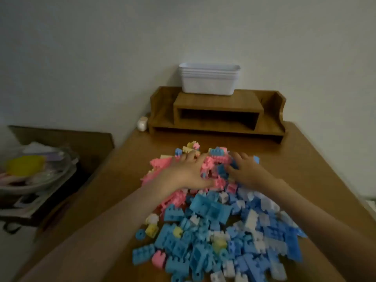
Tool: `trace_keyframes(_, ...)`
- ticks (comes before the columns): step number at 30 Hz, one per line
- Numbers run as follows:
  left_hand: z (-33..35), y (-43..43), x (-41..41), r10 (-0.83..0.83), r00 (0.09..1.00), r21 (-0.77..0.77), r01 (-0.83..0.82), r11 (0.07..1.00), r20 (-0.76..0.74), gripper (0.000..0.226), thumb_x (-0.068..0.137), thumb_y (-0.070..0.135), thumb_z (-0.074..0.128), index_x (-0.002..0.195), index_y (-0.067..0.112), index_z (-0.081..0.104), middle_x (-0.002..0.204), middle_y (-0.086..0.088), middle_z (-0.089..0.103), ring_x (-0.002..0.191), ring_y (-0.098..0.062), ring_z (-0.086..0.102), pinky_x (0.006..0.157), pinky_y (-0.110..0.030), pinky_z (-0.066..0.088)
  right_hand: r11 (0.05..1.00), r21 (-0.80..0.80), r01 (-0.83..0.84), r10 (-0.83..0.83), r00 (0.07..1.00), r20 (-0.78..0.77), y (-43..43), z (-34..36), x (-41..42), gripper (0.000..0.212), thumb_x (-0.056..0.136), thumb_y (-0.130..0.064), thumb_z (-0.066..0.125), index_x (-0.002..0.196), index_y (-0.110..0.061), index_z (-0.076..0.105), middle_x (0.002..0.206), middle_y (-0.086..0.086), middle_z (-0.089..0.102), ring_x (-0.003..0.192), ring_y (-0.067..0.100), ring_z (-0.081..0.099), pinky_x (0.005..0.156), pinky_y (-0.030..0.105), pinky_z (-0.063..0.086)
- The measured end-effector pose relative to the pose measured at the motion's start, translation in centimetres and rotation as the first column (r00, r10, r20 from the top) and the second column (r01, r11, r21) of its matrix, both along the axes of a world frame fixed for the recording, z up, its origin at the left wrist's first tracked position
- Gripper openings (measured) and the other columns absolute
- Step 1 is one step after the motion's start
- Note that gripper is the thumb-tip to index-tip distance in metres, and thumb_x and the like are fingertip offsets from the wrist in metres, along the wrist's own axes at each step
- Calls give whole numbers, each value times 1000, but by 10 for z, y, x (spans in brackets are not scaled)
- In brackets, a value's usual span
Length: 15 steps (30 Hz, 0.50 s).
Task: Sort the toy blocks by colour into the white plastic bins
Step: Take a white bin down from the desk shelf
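One wooden surface carries a heap of toy blocks across its middle. A shelf at its far edge bears stacked white plastic bins. The left grip lies spread on the heap; the right grip is too blurred to tell.

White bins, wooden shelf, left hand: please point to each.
white bins (209, 84), head view, front wall
wooden shelf (215, 101), head view, top board
left hand (184, 170), head view, back of hand

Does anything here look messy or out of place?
Yes. The toy blocks lie in one mixed heap of pink, blue, white and yellow on the table, under the left hand and right hand. The white bins sit nested in a single stack on the wooden shelf at the back, away from the heap.
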<state>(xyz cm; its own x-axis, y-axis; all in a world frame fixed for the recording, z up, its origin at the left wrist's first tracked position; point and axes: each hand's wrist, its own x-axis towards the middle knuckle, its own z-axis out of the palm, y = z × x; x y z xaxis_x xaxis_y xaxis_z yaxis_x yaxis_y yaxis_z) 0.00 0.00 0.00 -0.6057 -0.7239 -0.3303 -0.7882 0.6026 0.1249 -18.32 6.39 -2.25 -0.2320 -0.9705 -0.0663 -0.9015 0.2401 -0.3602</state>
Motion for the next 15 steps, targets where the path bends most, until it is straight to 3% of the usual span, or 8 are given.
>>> trace_keyframes(7,-28,42,9,-8,996,-130,-3,992,-85,65,99,52,23,151,28,-5,159,-8,2,146,-30,1,116,-53,3,999,-19,-28,26,991,-128,35,-17,13,53,97,-46,36,143,-20,31,147,6,28,134,28,26,109,49,26)
trace_keyframes(15,-25,46,12,-6,982,-176,-28,984,-187,62,99,43,37,151,24,10,157,-7,18,143,-30,16,116,-50,13,997,-67,42,-51,989,-138,46,-11,44,50,98,-39,37,142,-16,32,148,7,30,135,29,26,108,48,25)
